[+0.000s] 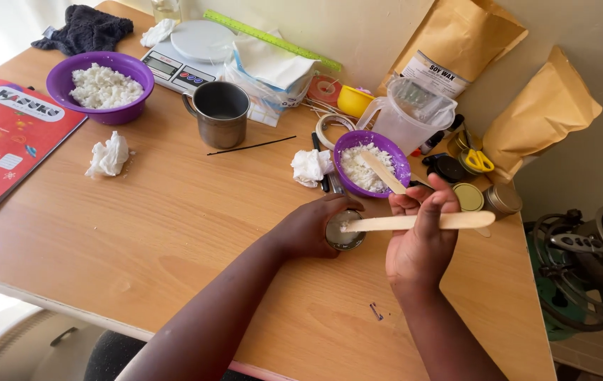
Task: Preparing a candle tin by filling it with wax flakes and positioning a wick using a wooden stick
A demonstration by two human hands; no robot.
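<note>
1. Two hands are working near the table's (174,233) front-right part, head view only.
2. L hand (312,226) is wrapping round a small round tin (344,231), fingers curled and pressed vs its side, thumb up over the far rim. Tin is sitting upright on the wood, just R of the palm.
3. R hand (421,243) is pinching a flat wooden stick (414,223) btwn thumb and fingers, other fingers folded in loosely.
4. Stick's long axis is running roughly level, L to R; its L tip is hanging over the tin's mouth, its R end is poking out past the fingers. Whether the tip is touching the contents, can't tell.
5. So tin is lying L of the R fingers and directly under the stick tip; L hand is the nearer one, already on it.
6. Just behind: small purple bowl (373,162) w/ white flakes and a second stick leaning in it. Further off: metal mug (218,113), bigger purple bowl (100,86), kitchen scale (192,53), crumpled tissue (109,155).
</note>
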